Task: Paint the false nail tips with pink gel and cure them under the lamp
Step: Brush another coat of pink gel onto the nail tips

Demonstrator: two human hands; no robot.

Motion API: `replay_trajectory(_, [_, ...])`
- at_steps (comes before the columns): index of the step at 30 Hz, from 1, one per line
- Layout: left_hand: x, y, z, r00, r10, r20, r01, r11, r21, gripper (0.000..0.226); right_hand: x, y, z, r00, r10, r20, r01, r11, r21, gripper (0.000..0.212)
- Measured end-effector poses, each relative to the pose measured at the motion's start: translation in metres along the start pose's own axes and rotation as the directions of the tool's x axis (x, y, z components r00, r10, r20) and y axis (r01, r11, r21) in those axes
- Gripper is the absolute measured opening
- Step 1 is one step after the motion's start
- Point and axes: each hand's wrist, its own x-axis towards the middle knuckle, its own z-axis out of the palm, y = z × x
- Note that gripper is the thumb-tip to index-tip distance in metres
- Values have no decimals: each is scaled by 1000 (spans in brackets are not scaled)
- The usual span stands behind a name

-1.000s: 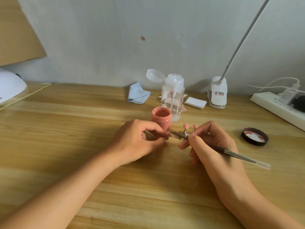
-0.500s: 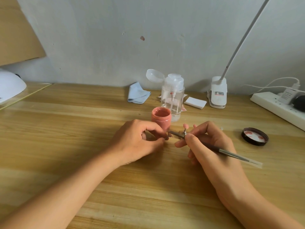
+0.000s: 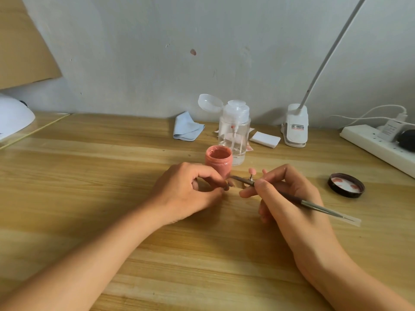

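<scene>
My left hand (image 3: 188, 191) rests on the wooden table and pinches a small nail-tip holder at its fingertips; the tip itself is too small to make out. My right hand (image 3: 285, 194) grips a thin gel brush (image 3: 314, 205), with its bristle end pointing left toward my left fingertips. Just behind my hands stands an open pink gel jar (image 3: 219, 161). A pink-painted nail tip on a metal stand (image 3: 251, 172) shows between my hands, and a second pink tip peeks out by my right fingers. The white curing lamp (image 3: 13, 117) sits at the far left edge.
The jar's black lid (image 3: 347, 185) lies to the right. At the back stand a clear pump bottle (image 3: 234, 131), a blue cloth (image 3: 187, 129), white pads (image 3: 265, 139) and a clip lamp base (image 3: 296, 125). A white power strip (image 3: 377, 147) runs along the right edge.
My right hand and the brush have shifted slightly left and back, toward my left fingertips. My left hand stays in place.
</scene>
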Motion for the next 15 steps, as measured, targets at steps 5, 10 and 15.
replay_trajectory(5, [1, -2, 0, 1000, 13, 1, -13, 1000, -13, 10, 0, 0, 0, 1000, 7, -1, -7, 1000, 4, 15])
replay_trajectory(10, [1, -2, 0, 1000, 30, 11, -30, 999, -14, 13, 0, 0, 0, 1000, 13, -26, -12, 999, 30, 15])
replay_trajectory(15, [2, -1, -1, 999, 33, 4, -33, 999, -10, 19, -1, -2, -1, 999, 32, -5, -32, 998, 55, 15])
